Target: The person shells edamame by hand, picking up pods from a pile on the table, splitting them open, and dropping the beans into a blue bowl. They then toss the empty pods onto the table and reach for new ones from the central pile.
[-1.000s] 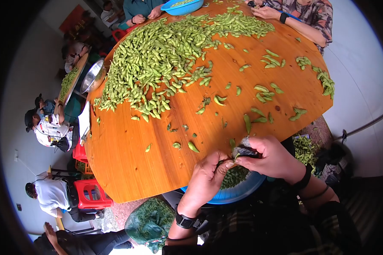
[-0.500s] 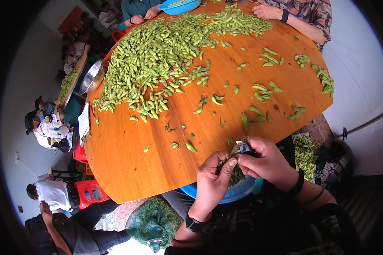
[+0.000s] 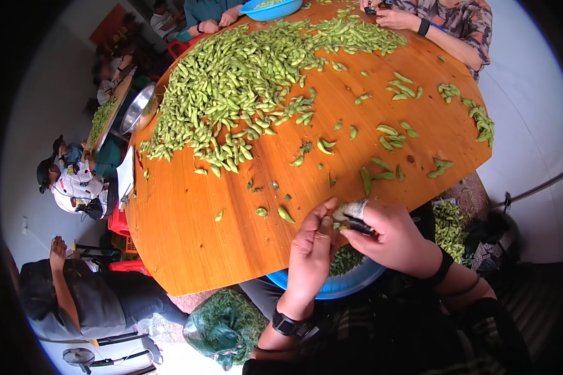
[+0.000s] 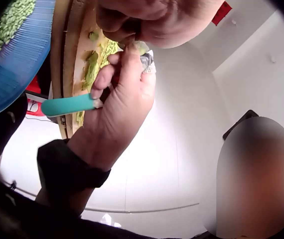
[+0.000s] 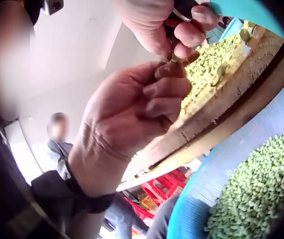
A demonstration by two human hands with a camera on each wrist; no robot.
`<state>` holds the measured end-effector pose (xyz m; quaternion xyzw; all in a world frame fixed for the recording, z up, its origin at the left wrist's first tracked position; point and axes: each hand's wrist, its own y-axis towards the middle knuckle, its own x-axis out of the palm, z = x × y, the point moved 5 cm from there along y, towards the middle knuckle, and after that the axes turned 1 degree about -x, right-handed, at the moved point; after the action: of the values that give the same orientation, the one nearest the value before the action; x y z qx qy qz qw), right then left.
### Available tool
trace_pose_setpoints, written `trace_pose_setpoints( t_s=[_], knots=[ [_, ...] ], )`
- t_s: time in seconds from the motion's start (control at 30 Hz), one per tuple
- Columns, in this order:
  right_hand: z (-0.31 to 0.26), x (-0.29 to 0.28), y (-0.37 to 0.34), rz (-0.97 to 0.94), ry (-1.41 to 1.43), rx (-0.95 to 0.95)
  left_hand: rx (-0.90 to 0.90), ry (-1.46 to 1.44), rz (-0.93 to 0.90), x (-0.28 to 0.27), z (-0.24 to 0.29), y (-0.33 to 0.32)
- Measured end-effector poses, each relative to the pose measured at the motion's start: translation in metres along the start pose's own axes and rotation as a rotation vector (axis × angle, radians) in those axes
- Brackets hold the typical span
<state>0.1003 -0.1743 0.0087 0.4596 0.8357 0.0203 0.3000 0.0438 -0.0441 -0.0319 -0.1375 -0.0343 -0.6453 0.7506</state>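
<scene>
Above a blue basin (image 3: 356, 284) of shelled green soybeans (image 5: 261, 194), my two hands meet at the fingertips. My left hand (image 3: 309, 247) pinches a green soybean pod (image 4: 141, 48) between thumb and fingers, and most of the pod is hidden by them. My right hand (image 3: 391, 237) is curled round a small tool with a teal handle (image 4: 69, 105), which sticks out past the palm in the left wrist view. Its working end is covered by the fingers, so I cannot tell its kind. A whitish wrapping (image 3: 355, 210) covers the right index finger.
A large heap of soybean pods (image 3: 231, 94) covers the far left of the wooden table (image 3: 194, 250), with loose pods scattered nearer. Other people sit around it. A metal bowl (image 3: 137, 109) stands at its left edge; a green net bag (image 3: 225, 328) lies on the floor.
My left fingers have straightened upward, and the green pod tip that stuck up between the hands no longer shows. At lower left, a person in dark clothes has moved further into view.
</scene>
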Motion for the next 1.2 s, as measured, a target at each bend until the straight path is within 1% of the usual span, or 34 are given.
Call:
trace_pose_setpoints(
  t_s=[0.03,0.07,0.1,0.13,0.17,0.23,0.27,0.3,0.33,0.37,0.4,0.43,0.47,0.5,0.53,0.57,0.6,0.63,0.67,0.7,0.77,0.8,0.83,0.9,0.93,0.97,1.0,1.03,1.07,1.1,1.13,1.17,1.2],
  knots=[
    [-0.006,0.002,0.001,0.017,-0.069,-0.133,0.002,0.000,0.001,0.004,-0.002,0.001],
    [-0.009,0.004,0.001,0.036,-0.119,-0.179,0.027,0.002,0.040,0.007,-0.003,0.003],
    [-0.007,0.005,-0.001,0.034,-0.117,-0.181,0.052,0.004,0.081,0.007,-0.003,0.003],
    [-0.004,0.006,-0.003,0.036,-0.158,-0.186,-0.022,-0.019,0.028,0.004,-0.002,0.000],
    [-0.002,0.007,-0.005,0.040,-0.200,-0.190,-0.023,-0.019,0.030,0.002,-0.001,-0.001],
    [-0.003,0.009,-0.007,0.052,-0.222,-0.193,-0.001,0.079,-0.043,0.003,-0.001,-0.001],
    [-0.003,0.010,-0.007,0.066,-0.246,-0.198,-0.001,0.078,-0.044,0.004,-0.004,-0.001],
    [-0.004,0.011,-0.006,0.066,-0.247,-0.198,0.100,0.166,-0.011,0.005,-0.003,0.000],
    [-0.005,0.010,-0.005,0.113,-0.255,-0.191,0.201,0.254,0.022,0.007,-0.003,0.000],
    [-0.006,0.009,-0.004,0.160,-0.263,-0.185,0.201,0.254,0.023,0.008,-0.010,0.003],
    [-0.007,0.013,-0.003,0.159,-0.263,-0.185,0.295,0.250,0.065,0.010,-0.010,0.005],
    [-0.005,0.016,-0.003,0.231,-0.211,-0.168,0.390,0.245,0.106,0.010,-0.007,0.006],
    [-0.004,0.015,-0.004,0.302,-0.158,-0.151,0.389,0.245,0.106,0.013,-0.007,0.004],
    [-0.005,0.015,-0.005,0.302,-0.158,-0.150,0.197,0.041,0.156,0.016,-0.005,0.002],
    [0.002,0.015,-0.005,0.279,-0.044,-0.015,0.006,-0.161,0.205,0.016,-0.009,0.000],
    [0.008,0.016,-0.005,0.255,0.070,0.118,0.008,-0.160,0.206,0.013,-0.011,0.000],
    [0.018,0.016,-0.006,0.263,0.272,0.219,-0.030,-0.298,0.138,0.011,-0.015,0.001],
    [0.017,0.007,-0.005,0.286,0.158,0.219,-0.068,-0.435,0.072,0.009,-0.016,0.000],
    [0.021,-0.002,-0.005,0.306,0.110,0.215,-0.155,-0.426,0.061,0.003,-0.016,-0.002],
    [0.025,-0.012,-0.004,0.329,0.060,0.209,-0.154,-0.425,0.064,0.000,-0.013,0.000],
    [0.034,-0.030,-0.004,0.342,0.047,0.257,-0.258,-0.655,0.122,-0.006,-0.015,0.004],
    [0.035,-0.040,-0.002,0.337,-0.039,0.250,-0.156,-0.906,-0.162,-0.017,-0.026,0.007],
    [0.039,-0.047,0.002,0.340,-0.117,0.237,-0.155,-0.907,-0.162,-0.015,-0.021,0.007],
    [0.043,-0.057,0.005,0.325,-0.459,0.156,-0.106,-0.930,-0.106,-0.010,-0.007,0.007],
    [0.041,-0.058,0.004,0.326,-0.461,0.156,-0.142,-1.001,-0.097,-0.010,-0.009,0.008],
    [0.034,-0.058,0.005,0.333,-0.385,0.131,-0.142,-1.002,-0.099,-0.007,-0.006,0.009],
    [0.028,-0.057,0.006,0.340,-0.308,0.104,-0.129,-1.017,-0.134,-0.002,-0.001,0.009],
    [0.026,-0.050,0.004,0.316,-0.297,0.058,-0.117,-1.031,-0.168,0.003,0.002,0.010],
    [0.016,-0.043,0.003,0.270,-0.226,0.013,-0.121,-1.030,-0.170,0.004,0.001,0.011],
    [0.001,-0.034,0.005,0.226,-0.154,-0.031,-0.122,-0.947,-0.197,0.007,-0.001,0.011],
    [-0.006,-0.024,0.006,0.137,-0.110,-0.014,-0.122,-0.864,-0.223,0.010,-0.002,0.012],
    [-0.011,-0.014,0.008,0.047,-0.067,0.001,-0.125,-0.862,-0.226,0.012,0.000,0.010],
    [-0.009,-0.003,0.009,0.034,-0.077,-0.068,-0.147,-0.853,-0.214,0.016,0.002,0.008]
  ],
)
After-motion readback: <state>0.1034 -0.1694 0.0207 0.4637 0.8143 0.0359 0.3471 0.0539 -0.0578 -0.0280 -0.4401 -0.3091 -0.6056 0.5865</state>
